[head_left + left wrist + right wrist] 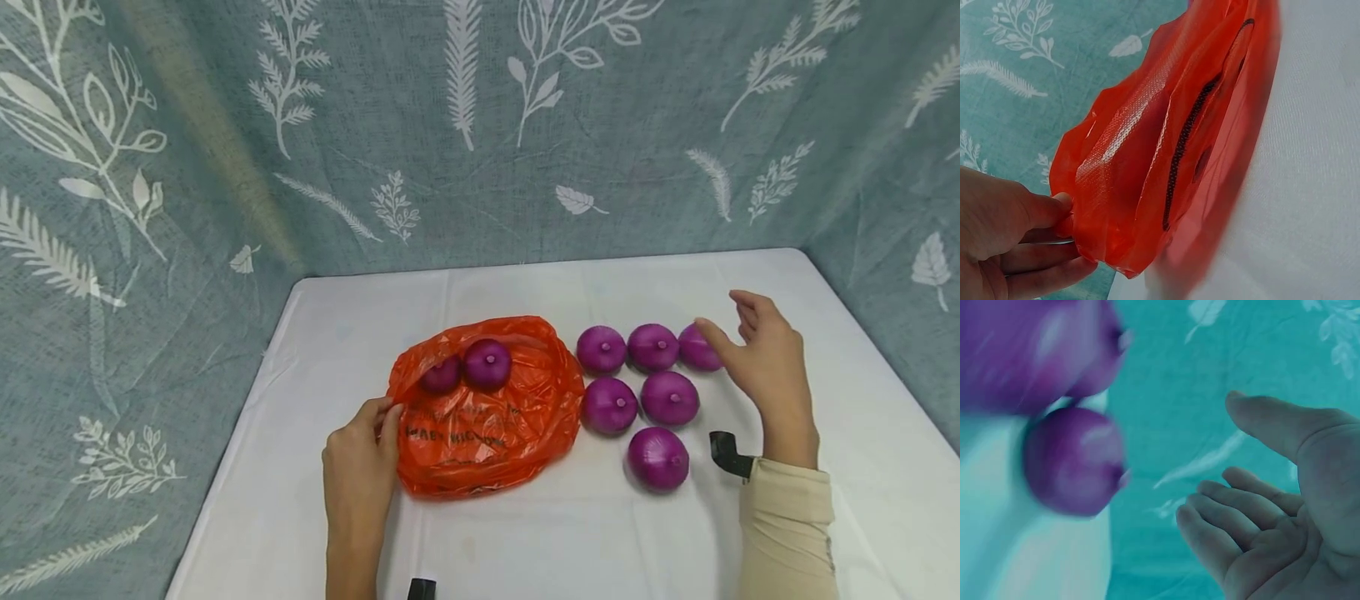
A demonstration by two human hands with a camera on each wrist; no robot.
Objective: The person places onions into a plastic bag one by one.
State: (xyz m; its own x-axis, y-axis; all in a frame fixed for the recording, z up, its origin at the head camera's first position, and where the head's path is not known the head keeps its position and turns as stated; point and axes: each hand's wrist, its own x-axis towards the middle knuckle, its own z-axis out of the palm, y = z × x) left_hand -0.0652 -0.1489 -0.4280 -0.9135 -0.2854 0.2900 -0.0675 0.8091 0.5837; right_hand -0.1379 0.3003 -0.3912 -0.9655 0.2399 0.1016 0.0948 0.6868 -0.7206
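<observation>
An orange-red plastic bag (487, 450) with dark printing lies spread open on the table. Inside its mouth sit two round purple balls (487, 364), each with a small pale nub. My left hand (362, 454) pinches the bag's left rim between thumb and fingers; in the left wrist view, the thumb and fingers (1054, 215) grip the thin plastic edge. Several more purple balls (670, 398) stand in a cluster to the right of the bag. Beside the rearmost right one, my right hand (772, 358) hovers with thumb and fingers spread apart, holding nothing.
A white cloth (525, 550) covers the table. Patterned blue-green fabric (420, 100) hangs behind it and along both sides. One purple ball (657, 459) lies nearest the front, below the other loose ones. Black mounts (726, 452) are attached at the wrists.
</observation>
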